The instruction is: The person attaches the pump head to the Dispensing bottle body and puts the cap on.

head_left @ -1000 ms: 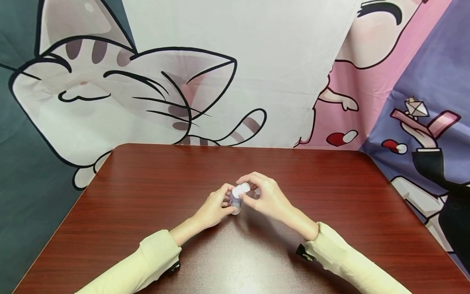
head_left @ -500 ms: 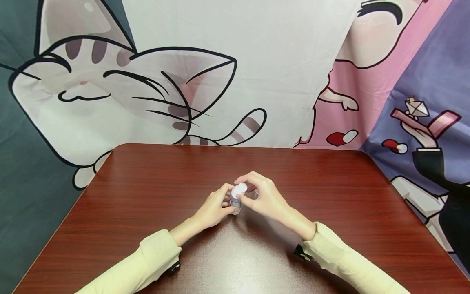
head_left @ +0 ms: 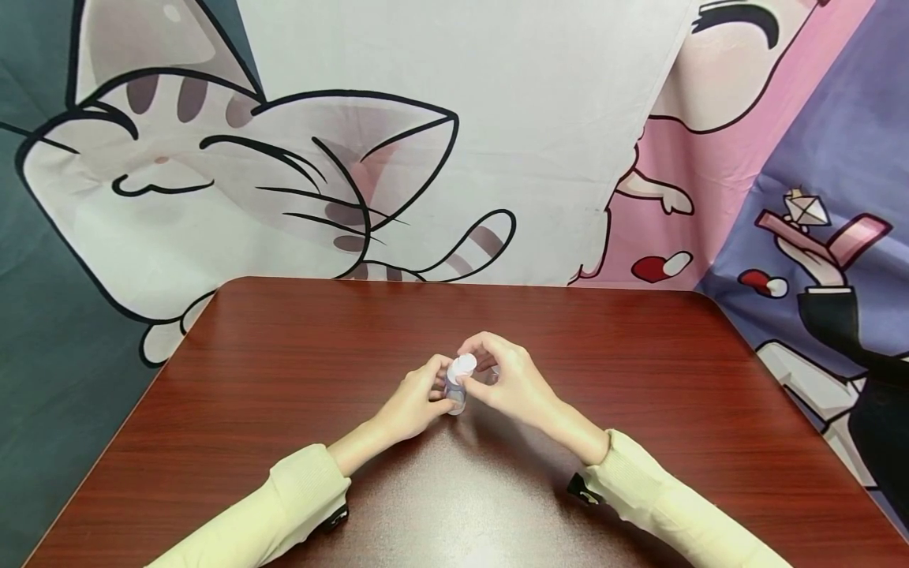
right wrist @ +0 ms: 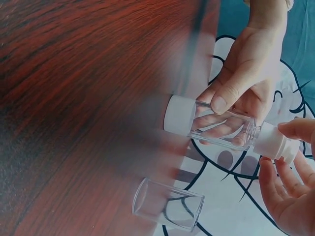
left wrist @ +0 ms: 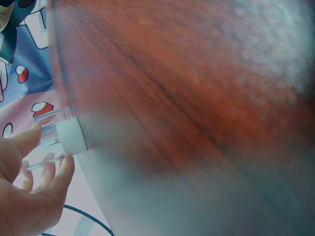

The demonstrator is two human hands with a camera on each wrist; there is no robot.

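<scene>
A small clear bottle (right wrist: 231, 129) with a white base (left wrist: 72, 135) stands upright at the middle of the table in the head view. My left hand (head_left: 410, 401) grips its clear body from the left, thumb on the near side and fingers behind. On the bottle's neck sits a white pump top (right wrist: 273, 141). Thumb and fingertips of my right hand (head_left: 517, 380) pinch this top from the right. Beside the bottle, a clear cylindrical cap (right wrist: 168, 204) shows whole in the right wrist view; in the head view my right hand partly hides it.
The brown wooden table (head_left: 341, 331) has rounded far corners. Behind it hangs a cloth (head_left: 554, 118) printed with cartoon cats and figures. Light glares off the near middle of the tabletop. Dark straps (head_left: 585, 489) sit at the sleeve cuffs.
My right hand has shifted slightly left with the white top, and its fingers have moved a little around it. My left hand keeps its grip on the bottle in place.
</scene>
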